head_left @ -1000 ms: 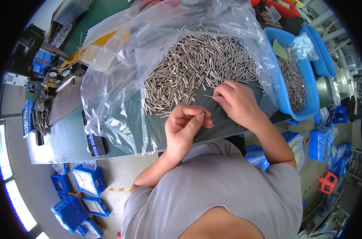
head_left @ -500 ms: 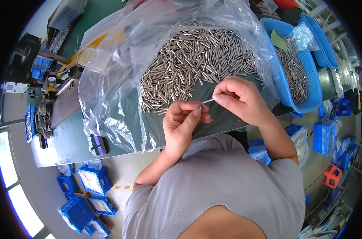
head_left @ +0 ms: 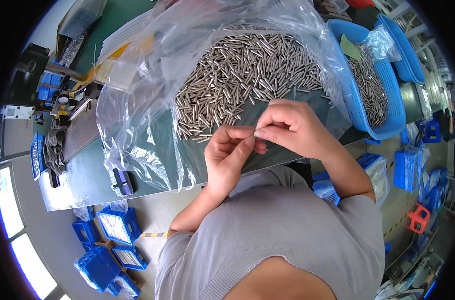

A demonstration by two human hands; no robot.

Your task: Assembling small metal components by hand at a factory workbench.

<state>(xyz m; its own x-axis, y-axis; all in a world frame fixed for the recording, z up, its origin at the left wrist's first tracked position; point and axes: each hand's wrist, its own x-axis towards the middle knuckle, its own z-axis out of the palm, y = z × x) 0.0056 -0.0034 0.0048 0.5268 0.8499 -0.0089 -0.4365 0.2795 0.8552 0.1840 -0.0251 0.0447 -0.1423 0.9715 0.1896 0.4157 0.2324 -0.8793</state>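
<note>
My left hand (head_left: 227, 154) is closed in a pinch over the near edge of the table, holding a small metal part mostly hidden by the fingertips. Thumb and forefinger of my right hand (head_left: 293, 129) are pinched right against it, on a thin pale rod that the fingers now cover almost wholly. The two sets of fingertips meet in front of a wide heap of slim, pointed metal pins (head_left: 252, 62). Beneath and around the heap spreads a clear plastic sheet (head_left: 137, 122).
On the right stands a blue perforated basket (head_left: 395, 95) with more metal pins (head_left: 370, 92), a green tag (head_left: 349, 48) and a clear bag (head_left: 381, 44). A small purple-grey device (head_left: 121, 182) lies near the left front of the green table (head_left: 77, 177). Blue crates (head_left: 118, 225) sit on the floor.
My right hand has moved left to my left fingertips, and the rod that showed between the hands is now covered. My left hand has stayed about where it was.
</note>
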